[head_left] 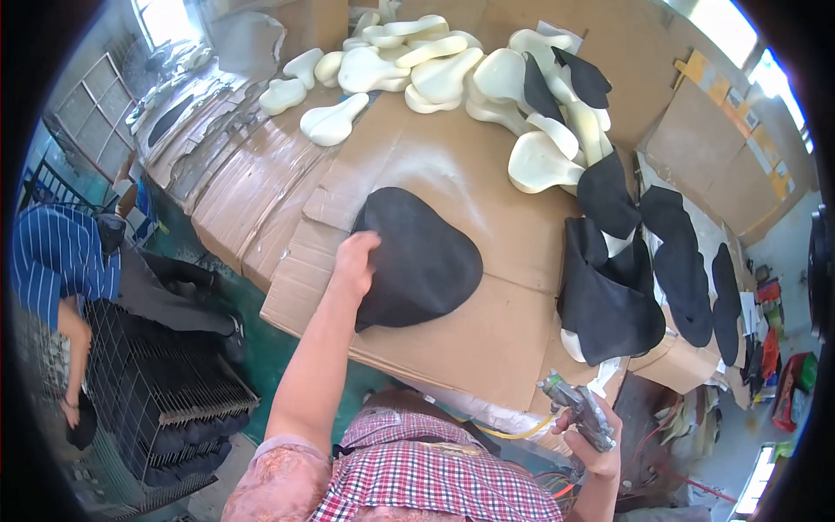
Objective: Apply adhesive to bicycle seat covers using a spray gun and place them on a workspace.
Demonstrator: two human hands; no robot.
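Note:
On the cardboard-covered table, a broad black saddle cover (422, 261) lies before me. My left hand (357, 263) is closed at its left edge, with the fingertips curled onto the black material. Low on the right, my right hand (600, 432) is wrapped round a spray gun (577, 407) with a greenish, paint-crusted head. The gun is held near the table's front edge, apart from the cover. Several other black saddle covers (613, 304) lie heaped to the right, partly over cream foam saddle pads.
Cream foam saddle pads (439, 78) are piled along the far side. More black pieces (677, 261) lie at the right. A yellow hose (519, 434) runs by the front edge. At the left, a person in a striped shirt (61, 257) works beside a wire rack (165, 391) of black pieces.

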